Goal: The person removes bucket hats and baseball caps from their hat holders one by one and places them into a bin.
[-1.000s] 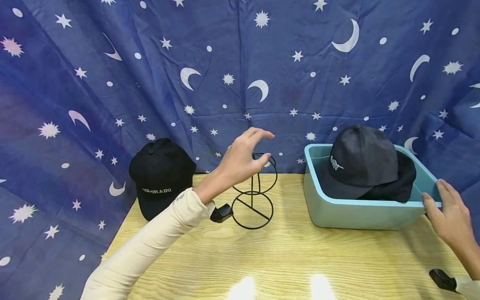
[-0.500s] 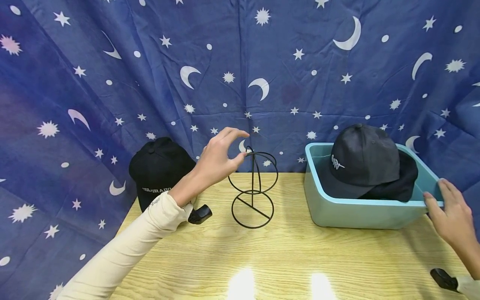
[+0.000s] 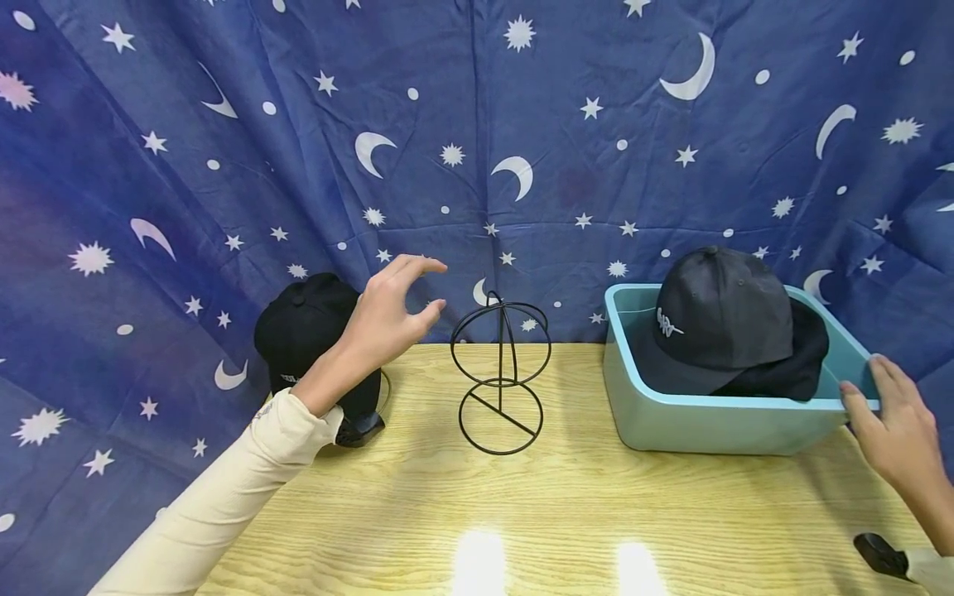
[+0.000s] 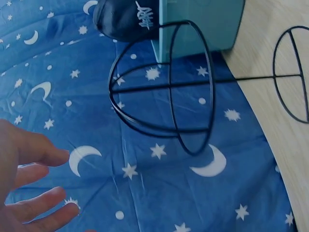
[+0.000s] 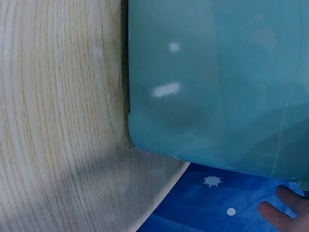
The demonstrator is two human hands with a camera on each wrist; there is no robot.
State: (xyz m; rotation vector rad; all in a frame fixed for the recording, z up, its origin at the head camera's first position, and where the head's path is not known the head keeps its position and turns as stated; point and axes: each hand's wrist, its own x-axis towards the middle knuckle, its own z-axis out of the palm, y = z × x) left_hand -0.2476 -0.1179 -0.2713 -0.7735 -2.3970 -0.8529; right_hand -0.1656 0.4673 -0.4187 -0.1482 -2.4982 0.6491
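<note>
My left hand (image 3: 383, 319) is in the air between a black baseball cap (image 3: 305, 319) and a black wire hat stand (image 3: 501, 383). Its thumb and fingers are spread apart with nothing between them, and its forearm covers part of the cap's lettering. In the left wrist view, the fingers (image 4: 43, 150) stay apart from the stand's wire dome (image 4: 169, 87). My right hand (image 3: 898, 422) holds the front right corner of a light-blue plastic bin (image 3: 715, 426), thumb at the rim and fingers outside the wall. A dark grey cap (image 3: 723, 310) sits in the bin over another black one (image 3: 808, 352).
All of this stands on a light wood table (image 3: 551, 505). A blue curtain (image 3: 447, 116) with moons and stars hangs right behind the table's back edge. Part of a thin wire ring (image 3: 386, 389) shows beside the black cap on the left.
My left hand has moved left, away from the bare wire stand and in front of the black cap. The right hand and the bin have stayed in place.
</note>
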